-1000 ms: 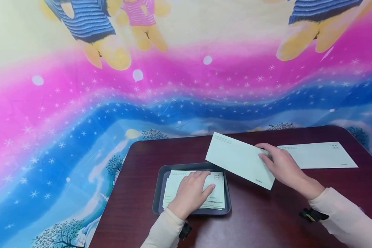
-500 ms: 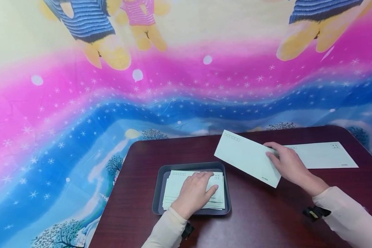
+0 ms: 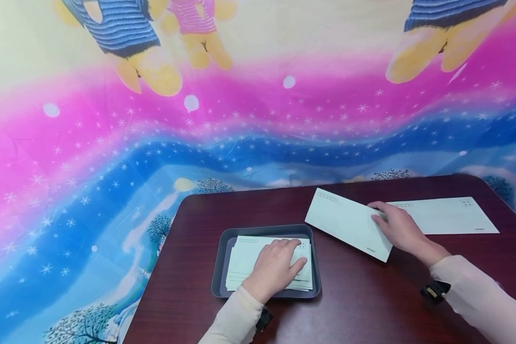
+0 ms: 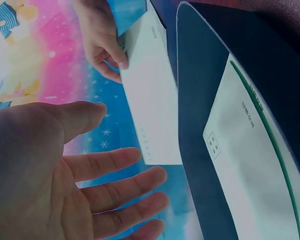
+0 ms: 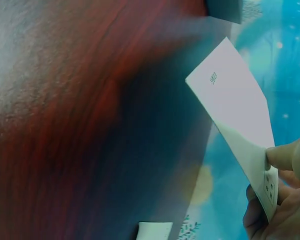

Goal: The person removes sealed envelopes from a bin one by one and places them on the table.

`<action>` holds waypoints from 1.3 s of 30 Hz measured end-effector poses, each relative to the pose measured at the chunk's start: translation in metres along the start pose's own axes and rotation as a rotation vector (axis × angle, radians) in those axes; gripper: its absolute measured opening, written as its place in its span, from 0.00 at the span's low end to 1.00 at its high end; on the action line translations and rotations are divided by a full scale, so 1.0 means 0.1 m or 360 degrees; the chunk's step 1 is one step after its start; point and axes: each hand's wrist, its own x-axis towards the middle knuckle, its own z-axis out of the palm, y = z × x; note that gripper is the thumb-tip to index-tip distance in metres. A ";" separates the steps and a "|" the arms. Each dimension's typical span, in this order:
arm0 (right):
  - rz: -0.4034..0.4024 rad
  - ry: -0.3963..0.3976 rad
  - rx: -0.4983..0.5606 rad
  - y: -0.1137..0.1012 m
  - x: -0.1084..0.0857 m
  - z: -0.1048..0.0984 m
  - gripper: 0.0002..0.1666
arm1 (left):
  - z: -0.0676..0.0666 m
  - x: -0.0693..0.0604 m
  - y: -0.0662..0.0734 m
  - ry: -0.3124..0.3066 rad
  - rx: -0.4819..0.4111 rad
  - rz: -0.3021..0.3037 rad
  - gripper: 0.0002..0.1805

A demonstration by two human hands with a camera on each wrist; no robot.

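Left wrist view alone shows the left hand (image 4: 47,172) palm-side, spread apart, while the right hand (image 3: 399,229) pinches an envelope (image 3: 347,222).

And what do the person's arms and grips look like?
Left sleeve and right sleeve are long and cream. Left device and right device are black, at the wrists; the right shows a yellowish mark. Left grip and right grip are ungloved.

Two hands, left hand (image 3: 273,265) and right hand (image 3: 402,230), over one bench (image 3: 361,306). One held envelope (image 3: 348,222) in the right hand; one flat envelope (image 3: 449,217) just right of that hand. Below the left hand, one tray (image 3: 219,267) with several stacked envelopes (image 3: 244,260), too overlapped to count. Two black wrist devices (image 3: 433,291), one behind each hand.
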 end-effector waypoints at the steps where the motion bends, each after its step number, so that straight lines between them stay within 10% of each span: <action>1: 0.0001 -0.0012 -0.0002 0.02 0.01 0.02 0.22 | 0.00 0.00 0.00 0.0002 0.0001 0.0003 0.23; 39: -0.0051 -0.0050 -0.0258 0.32 0.51 0.27 0.22 | 0.06 0.10 0.03 -0.0018 0.0023 0.0013 0.23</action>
